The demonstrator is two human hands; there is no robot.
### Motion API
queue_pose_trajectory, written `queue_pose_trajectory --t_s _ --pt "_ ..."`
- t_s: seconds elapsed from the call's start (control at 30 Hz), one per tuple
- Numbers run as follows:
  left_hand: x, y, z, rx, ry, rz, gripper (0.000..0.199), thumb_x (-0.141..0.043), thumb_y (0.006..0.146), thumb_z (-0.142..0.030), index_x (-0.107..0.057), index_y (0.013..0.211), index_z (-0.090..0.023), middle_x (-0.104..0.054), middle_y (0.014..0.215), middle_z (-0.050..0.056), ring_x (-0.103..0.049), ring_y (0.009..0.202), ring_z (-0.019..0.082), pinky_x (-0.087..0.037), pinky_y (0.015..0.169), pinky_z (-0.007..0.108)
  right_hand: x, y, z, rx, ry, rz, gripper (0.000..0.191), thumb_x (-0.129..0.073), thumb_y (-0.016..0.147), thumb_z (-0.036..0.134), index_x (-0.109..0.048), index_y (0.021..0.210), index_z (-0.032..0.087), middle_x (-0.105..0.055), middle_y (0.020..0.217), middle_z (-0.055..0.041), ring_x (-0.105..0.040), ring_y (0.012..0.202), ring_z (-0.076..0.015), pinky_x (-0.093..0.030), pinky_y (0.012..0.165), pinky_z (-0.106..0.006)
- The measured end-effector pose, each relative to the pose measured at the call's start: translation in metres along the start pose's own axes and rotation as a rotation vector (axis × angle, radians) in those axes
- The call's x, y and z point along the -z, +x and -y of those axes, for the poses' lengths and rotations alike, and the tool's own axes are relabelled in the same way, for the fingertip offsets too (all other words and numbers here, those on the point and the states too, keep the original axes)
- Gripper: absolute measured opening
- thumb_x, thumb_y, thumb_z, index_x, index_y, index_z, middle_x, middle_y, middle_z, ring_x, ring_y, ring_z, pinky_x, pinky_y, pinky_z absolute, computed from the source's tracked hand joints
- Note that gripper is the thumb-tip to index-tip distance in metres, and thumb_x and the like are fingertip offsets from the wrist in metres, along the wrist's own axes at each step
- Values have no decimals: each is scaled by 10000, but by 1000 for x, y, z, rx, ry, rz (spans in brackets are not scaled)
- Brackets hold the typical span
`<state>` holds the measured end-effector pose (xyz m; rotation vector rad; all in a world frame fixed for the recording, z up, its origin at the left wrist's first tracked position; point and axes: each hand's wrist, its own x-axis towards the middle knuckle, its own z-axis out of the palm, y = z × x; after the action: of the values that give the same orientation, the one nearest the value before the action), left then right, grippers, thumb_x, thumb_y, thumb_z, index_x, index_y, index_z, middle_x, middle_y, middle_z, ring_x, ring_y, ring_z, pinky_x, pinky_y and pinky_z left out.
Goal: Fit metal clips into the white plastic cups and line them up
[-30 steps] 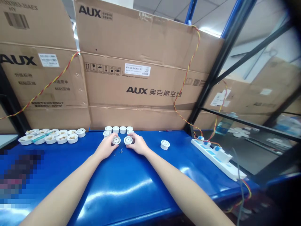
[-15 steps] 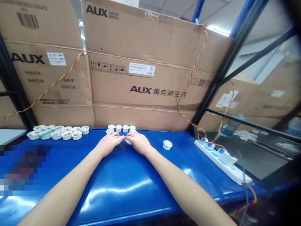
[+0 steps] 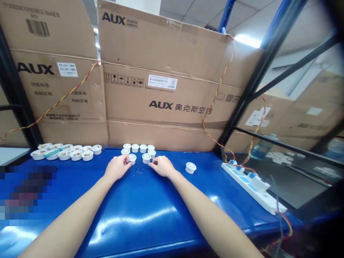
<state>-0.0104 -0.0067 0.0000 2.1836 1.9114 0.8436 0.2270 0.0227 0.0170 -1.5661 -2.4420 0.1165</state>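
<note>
My left hand [image 3: 118,167] has its fingers curled against the left side of a small white lidded cup [image 3: 132,159] and partly hides it. A little to the right stands a second white lidded cup [image 3: 146,158]. My right hand [image 3: 162,166] is close beside that one, fingers curled together and tips at its lower right edge; whether they hold anything is hidden. Several small dark pins or screws [image 3: 139,172] lie loose on the table between my hands. Behind the two cups, more white lidded cups [image 3: 135,148] stand in a row, with others at its ends.
Several white cups with small contents [image 3: 64,154] stand grouped at the back left of the blue table [image 3: 139,208]. A single lidded cup [image 3: 191,167] stands to the right. A white power strip [image 3: 252,186] lies along the right edge. Cardboard sheets [image 3: 166,132] rise behind.
My hands have moved apart, the right one to the right and the left one slightly left. Two cups and the loose small pieces between them now show more clearly.
</note>
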Motion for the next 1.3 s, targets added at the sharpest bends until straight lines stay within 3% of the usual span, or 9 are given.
queue_pose_trajectory --t_s 0.07,0.27,0.43,0.6,0.77,0.87,0.97,1.13,1.3 --pt "-1 0 -3 -47 4 36 279 -506 829 -449 -683 775 -239 -699 747 35 -647 725 222 -448 632 282 -1 0 3 67 56 22 289 -489 894 454 -703 987 284 -705 925 -21 -635 852 -186 -427 717 -255" --pt "-14 7 -7 -69 30 42 376 -494 843 -437 -672 1125 -263 -696 1099 83 -634 1000 294 -486 831 380 -10 12 11 81 65 37 419 -527 862 451 -554 1267 346 -693 1002 -14 -626 919 -209 -451 769 -288" --pt "-19 9 -2 -149 7 61 341 -493 851 -402 -664 1108 -257 -660 1182 64 -589 1096 283 -457 937 404 3 15 7 80 -42 18 332 -511 866 461 -643 1121 294 -676 1047 -52 -613 977 -235 -446 800 -312" --pt "-15 8 0 -232 -76 78 307 -423 876 -305 -677 1035 -237 -667 1149 49 -587 1099 249 -446 979 405 49 -3 -43 -341 -194 -100 486 -517 839 520 -589 1191 193 -573 1220 -176 -563 1091 -316 -442 855 -403" --pt "-16 3 -13 -370 -137 225 444 -403 865 -203 -552 1281 -242 -527 1372 25 -462 1279 210 -345 1098 381 65 -17 -93 -633 -85 247 758 -576 772 566 -421 1377 136 -465 1363 -217 -508 1199 -334 -448 883 -411" --pt "-18 -1 -21 -472 -97 366 494 -412 885 -227 -448 1376 -276 -409 1464 1 -364 1354 198 -272 1141 386 52 -13 -80 -582 -104 384 716 -572 792 493 -403 1393 142 -474 1368 -195 -486 1231 -320 -428 927 -402" --pt "-18 -3 -22 -499 -65 424 460 -392 915 -266 -457 1371 -276 -417 1458 -7 -356 1360 196 -246 1153 386 33 -8 -42 -493 -138 354 719 -557 804 487 -375 1412 147 -443 1387 -206 -468 1234 -365 -401 948 -451" --pt "-11 -4 -19 -495 -118 421 421 -368 919 -245 -546 1301 -254 -502 1394 -5 -429 1310 190 -307 1121 351 22 -11 3 -77 -108 220 694 -585 781 449 -379 1406 228 -467 1366 -159 -505 1186 -347 -412 926 -412" --pt "-8 -4 -19 -454 -179 417 396 -364 911 -241 -622 1211 -249 -562 1336 -1 -490 1256 195 -334 1098 349 32 -13 -4 -143 -155 184 542 -648 715 445 -584 1193 198 -628 1144 -165 -600 1027 -348 -451 808 -380"
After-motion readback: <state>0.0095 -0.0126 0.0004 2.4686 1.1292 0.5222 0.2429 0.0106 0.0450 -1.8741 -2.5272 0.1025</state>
